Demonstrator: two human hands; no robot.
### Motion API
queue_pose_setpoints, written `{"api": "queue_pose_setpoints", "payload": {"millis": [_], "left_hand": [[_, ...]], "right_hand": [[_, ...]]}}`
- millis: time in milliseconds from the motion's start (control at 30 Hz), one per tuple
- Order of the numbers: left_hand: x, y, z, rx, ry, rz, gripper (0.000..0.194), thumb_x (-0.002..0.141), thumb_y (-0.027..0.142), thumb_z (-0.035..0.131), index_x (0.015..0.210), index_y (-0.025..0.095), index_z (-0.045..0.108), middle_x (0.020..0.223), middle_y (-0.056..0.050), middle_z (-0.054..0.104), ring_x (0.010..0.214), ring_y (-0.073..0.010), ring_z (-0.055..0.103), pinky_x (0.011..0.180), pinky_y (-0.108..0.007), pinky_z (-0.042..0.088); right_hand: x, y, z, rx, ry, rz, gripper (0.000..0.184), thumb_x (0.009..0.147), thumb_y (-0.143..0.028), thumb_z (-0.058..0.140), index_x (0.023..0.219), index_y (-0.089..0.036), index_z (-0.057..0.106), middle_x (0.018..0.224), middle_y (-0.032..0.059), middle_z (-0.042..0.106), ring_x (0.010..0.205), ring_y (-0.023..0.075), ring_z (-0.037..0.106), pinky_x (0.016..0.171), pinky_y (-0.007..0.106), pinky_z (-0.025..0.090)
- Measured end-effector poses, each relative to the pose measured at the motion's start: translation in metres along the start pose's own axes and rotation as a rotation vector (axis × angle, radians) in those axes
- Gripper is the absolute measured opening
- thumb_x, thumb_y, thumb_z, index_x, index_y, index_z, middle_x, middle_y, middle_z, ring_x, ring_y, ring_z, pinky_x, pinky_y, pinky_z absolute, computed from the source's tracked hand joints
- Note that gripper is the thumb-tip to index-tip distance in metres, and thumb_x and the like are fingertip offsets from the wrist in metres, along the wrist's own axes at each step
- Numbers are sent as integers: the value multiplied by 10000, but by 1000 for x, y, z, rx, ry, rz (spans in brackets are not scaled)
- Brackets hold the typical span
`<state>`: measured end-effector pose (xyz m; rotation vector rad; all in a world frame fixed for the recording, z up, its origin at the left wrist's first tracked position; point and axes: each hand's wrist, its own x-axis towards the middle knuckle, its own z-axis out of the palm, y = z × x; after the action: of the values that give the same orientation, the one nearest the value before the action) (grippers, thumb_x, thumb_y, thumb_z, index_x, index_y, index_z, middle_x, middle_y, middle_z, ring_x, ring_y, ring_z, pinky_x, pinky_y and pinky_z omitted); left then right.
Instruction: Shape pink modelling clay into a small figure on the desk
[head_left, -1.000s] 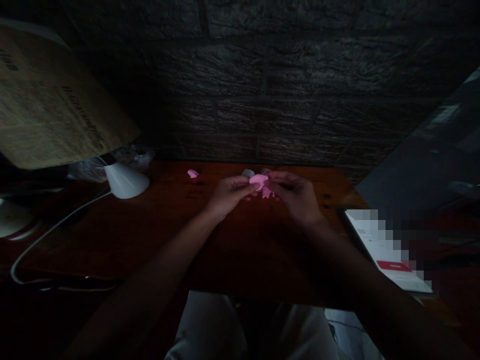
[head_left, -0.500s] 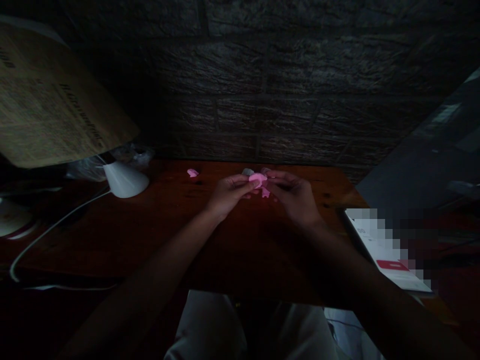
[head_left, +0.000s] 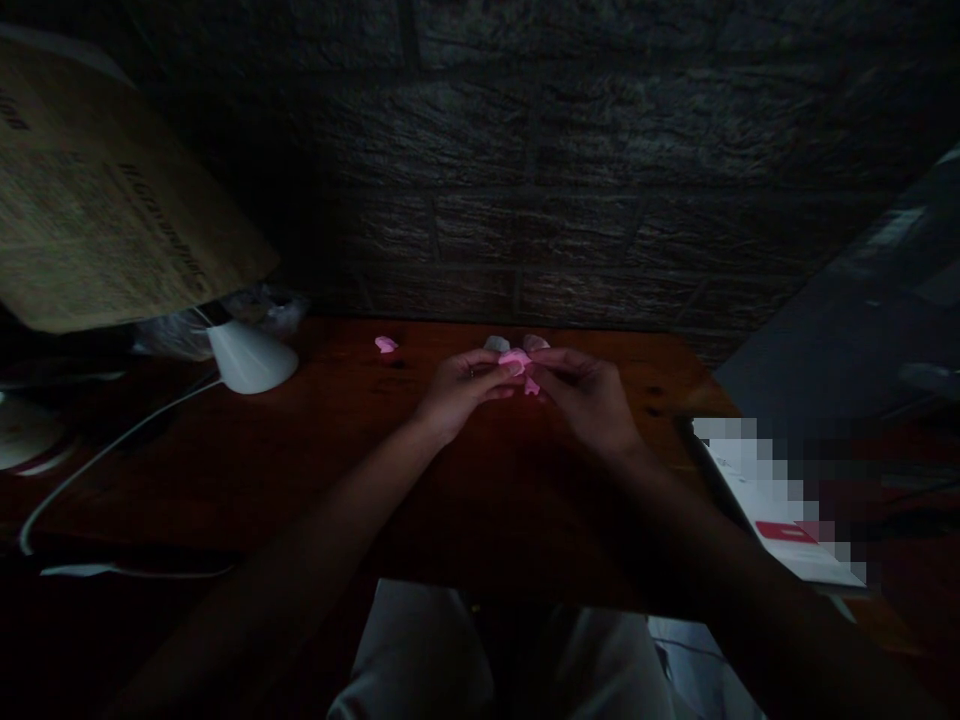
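Above the back half of the wooden table, my left hand pinches the left side of a small pink lump of modelling clay. My right hand closes thumb and fingers on its right side. A pink piece shows just under the lump, between the hands; whether it is joined to it I cannot tell. Behind the fingers lie a whitish lump and a pale pink lump, both partly hidden. Another pink clay piece rests farther left on the table.
The wooden table ends against a dark brick wall. On its left stands a lamp with a white cone base and a printed paper-like shade, its cord running forward. A lit tablet-like screen lies at the right edge.
My right fingers have shifted slightly down and left, showing more of the pale pink lump behind. Both hands keep hold of the pink clay.
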<state>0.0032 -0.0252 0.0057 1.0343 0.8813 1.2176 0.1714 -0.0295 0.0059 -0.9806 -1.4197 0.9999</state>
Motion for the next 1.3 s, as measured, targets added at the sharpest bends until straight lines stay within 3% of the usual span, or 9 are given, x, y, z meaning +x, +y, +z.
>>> {"api": "queue_pose_setpoints", "payload": {"millis": [200, 600, 867, 1000, 1133, 1300], "left_hand": [[1, -1, 0, 14, 13, -19, 247, 658, 262, 869, 843, 152, 749, 894, -53, 765, 871, -171, 725, 793, -297, 553], [1, -3, 2, 99, 38, 92, 268, 675, 328, 851, 848, 153, 743, 849, -46, 751, 815, -159, 699, 802, -310, 543], [3, -3, 2, 120, 61, 145, 268, 697, 326, 840, 874, 146, 748, 835, -37, 738, 753, -123, 647, 772, -289, 526], [1, -4, 1, 127, 11, 125, 287, 711, 369, 831, 875, 147, 752, 863, -46, 740, 792, -134, 657, 798, -299, 530], [1, -5, 0, 95, -47, 104, 284, 684, 355, 855, 874, 163, 768, 905, -45, 747, 863, -151, 675, 849, -312, 528], [2, -5, -1, 83, -21, 90, 250, 669, 306, 856, 859, 164, 776, 875, -39, 748, 844, -146, 672, 855, -317, 518]], "right_hand": [[1, 5, -2, -122, -16, -29, 200, 796, -360, 728, 908, -209, 795, 833, 34, 765, 759, 178, 678, 752, 344, 544], [-1, 2, 1, -81, -52, 61, 297, 798, -433, 729, 946, -183, 787, 774, 37, 735, 600, 138, 610, 568, 281, 510], [-2, -1, 3, -47, -63, 92, 353, 760, -474, 766, 945, -175, 794, 716, 31, 699, 585, 134, 582, 571, 281, 478], [-1, -1, 3, -46, -62, 104, 390, 722, -500, 800, 932, -172, 797, 768, 49, 725, 616, 149, 609, 596, 299, 501], [0, 0, 1, -77, -19, 81, 353, 741, -512, 777, 887, -191, 794, 773, 41, 735, 608, 148, 621, 598, 303, 516], [0, -1, 0, -84, -31, 71, 329, 761, -506, 771, 880, -200, 786, 796, 42, 747, 647, 158, 647, 622, 311, 545]]}}
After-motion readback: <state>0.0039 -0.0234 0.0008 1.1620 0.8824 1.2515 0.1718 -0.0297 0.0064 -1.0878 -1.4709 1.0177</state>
